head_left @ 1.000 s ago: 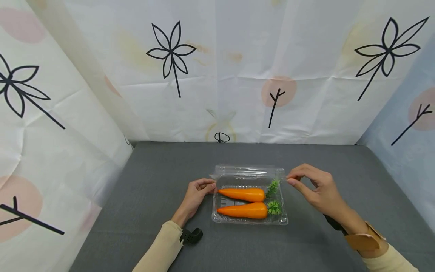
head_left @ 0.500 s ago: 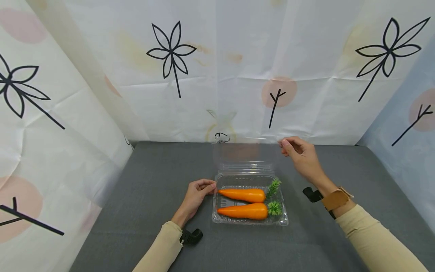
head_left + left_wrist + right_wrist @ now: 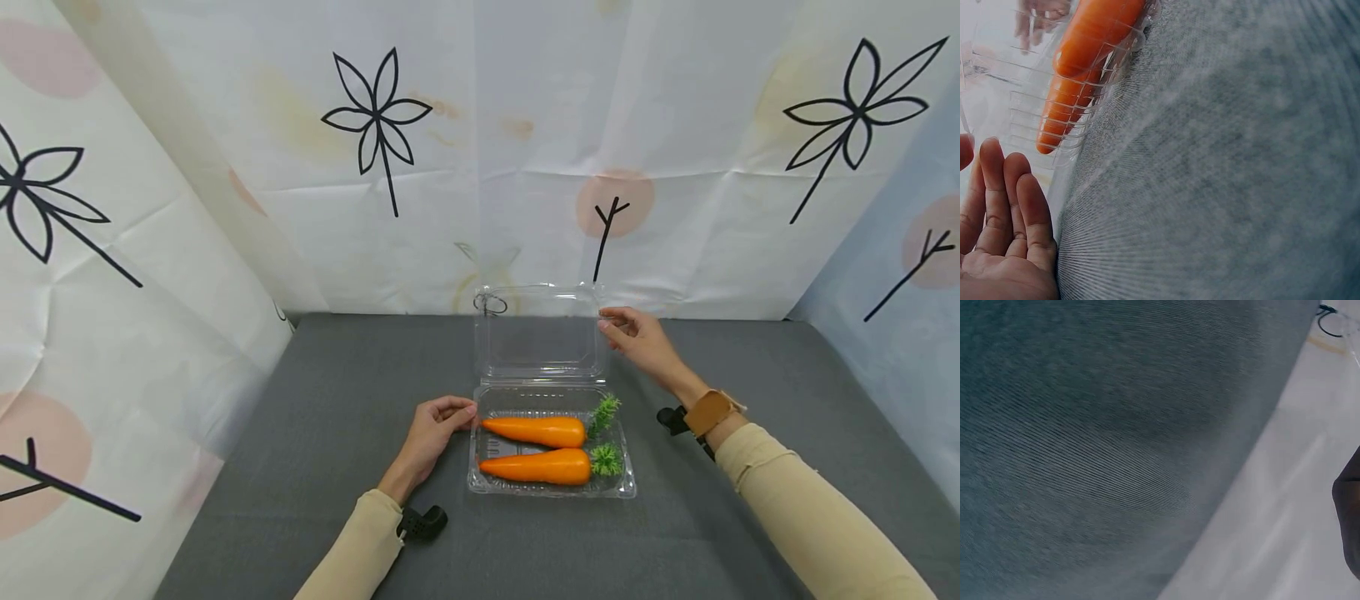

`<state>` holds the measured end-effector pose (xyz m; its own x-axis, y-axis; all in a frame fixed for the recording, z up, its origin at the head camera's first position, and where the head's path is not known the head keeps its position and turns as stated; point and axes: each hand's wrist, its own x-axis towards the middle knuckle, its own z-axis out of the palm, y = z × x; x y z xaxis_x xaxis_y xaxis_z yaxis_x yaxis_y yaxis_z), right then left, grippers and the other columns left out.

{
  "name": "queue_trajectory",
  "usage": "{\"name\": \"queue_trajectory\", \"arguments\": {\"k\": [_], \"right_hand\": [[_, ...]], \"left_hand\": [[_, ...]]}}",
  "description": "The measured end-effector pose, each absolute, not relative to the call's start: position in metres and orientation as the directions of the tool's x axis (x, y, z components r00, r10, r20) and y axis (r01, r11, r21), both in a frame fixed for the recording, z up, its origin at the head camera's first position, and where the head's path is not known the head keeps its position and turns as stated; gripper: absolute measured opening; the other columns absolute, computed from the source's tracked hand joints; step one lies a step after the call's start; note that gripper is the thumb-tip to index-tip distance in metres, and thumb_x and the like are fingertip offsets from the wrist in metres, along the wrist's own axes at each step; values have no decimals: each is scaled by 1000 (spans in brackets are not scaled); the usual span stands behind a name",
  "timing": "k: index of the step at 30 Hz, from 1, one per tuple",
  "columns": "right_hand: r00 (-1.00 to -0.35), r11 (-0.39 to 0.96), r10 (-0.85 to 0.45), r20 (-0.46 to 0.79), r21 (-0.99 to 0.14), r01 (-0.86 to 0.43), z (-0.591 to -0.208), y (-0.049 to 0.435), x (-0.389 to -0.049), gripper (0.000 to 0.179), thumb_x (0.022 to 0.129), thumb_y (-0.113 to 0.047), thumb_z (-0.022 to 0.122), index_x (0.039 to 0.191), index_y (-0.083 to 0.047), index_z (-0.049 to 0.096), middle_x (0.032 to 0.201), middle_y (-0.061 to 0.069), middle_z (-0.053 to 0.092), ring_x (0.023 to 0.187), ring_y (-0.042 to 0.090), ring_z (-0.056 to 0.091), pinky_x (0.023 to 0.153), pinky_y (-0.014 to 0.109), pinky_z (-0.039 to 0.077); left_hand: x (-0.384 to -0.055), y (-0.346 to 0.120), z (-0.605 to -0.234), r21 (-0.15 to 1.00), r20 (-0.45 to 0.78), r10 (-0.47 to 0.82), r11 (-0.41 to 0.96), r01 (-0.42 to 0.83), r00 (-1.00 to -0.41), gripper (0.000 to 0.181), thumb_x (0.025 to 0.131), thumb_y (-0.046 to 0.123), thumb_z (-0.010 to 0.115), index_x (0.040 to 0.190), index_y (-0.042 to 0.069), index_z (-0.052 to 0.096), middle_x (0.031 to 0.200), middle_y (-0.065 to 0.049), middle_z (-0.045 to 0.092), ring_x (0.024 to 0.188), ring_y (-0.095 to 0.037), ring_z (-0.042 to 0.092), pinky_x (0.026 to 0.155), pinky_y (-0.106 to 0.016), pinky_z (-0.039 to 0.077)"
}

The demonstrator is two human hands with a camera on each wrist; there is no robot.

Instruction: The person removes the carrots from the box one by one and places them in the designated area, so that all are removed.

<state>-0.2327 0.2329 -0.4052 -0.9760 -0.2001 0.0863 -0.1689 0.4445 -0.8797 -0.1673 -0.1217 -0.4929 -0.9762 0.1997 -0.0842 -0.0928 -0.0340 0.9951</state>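
A clear plastic clamshell container [image 3: 551,490] sits mid-table, its hinged lid [image 3: 543,350] raised at the back. Inside lie two orange carrots, the rear carrot [image 3: 540,430] and the front carrot [image 3: 536,467], green tops to the right. My left hand [image 3: 433,429] pinches the container's left edge between thumb and index finger; in the left wrist view the other fingers [image 3: 994,187] extend beside the tray. With thumb and fingertips, my right hand [image 3: 637,340] holds the lid's right edge. Only a dark piece of the right hand [image 3: 1349,515] shows in the right wrist view.
A dark grey cloth covers the table [image 3: 360,358]. White printed curtains [image 3: 525,125] enclose the back and both sides, the rear one close behind the raised lid. Black wrist mounts [image 3: 423,522] sit under both wrists.
The right hand has swung the lid up and back from low over the carrots to upright, moving away and leftward. The left hand, container and carrots have stayed put.
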Motion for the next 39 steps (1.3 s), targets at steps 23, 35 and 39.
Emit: {"name": "queue_trajectory", "arguments": {"k": [23,35,39], "right_hand": [[-968,595,-245,-53,-796,-107,-438,246,-215,50,108,-24,54,144,9,47,126,28,59,106,38,62,86,48,55],[-886,468,-373,275,-769,-435,-411,217,-158,23,96,-6,70,118,-1,68,105,8,70,90,18,65,77,32,55],[-811,368,-492,316,-769,-523,-416,202,-139,25,92,-4,75,116,-2,69,105,10,70,89,14,66,78,36,58]], "left_hand": [[-169,-119,-491,997,-76,192,-19,-81,-979,28,97,12,70,113,-10,68,93,-12,73,82,-16,68,84,-37,57],[-168,-122,-495,996,-79,201,-12,-83,-976,28,98,15,70,113,-9,69,97,-19,73,83,-17,69,85,-37,57],[-168,-122,-496,996,-80,203,-14,-85,-976,29,98,16,70,113,-9,69,97,-19,73,83,-17,69,84,-36,57]]}}
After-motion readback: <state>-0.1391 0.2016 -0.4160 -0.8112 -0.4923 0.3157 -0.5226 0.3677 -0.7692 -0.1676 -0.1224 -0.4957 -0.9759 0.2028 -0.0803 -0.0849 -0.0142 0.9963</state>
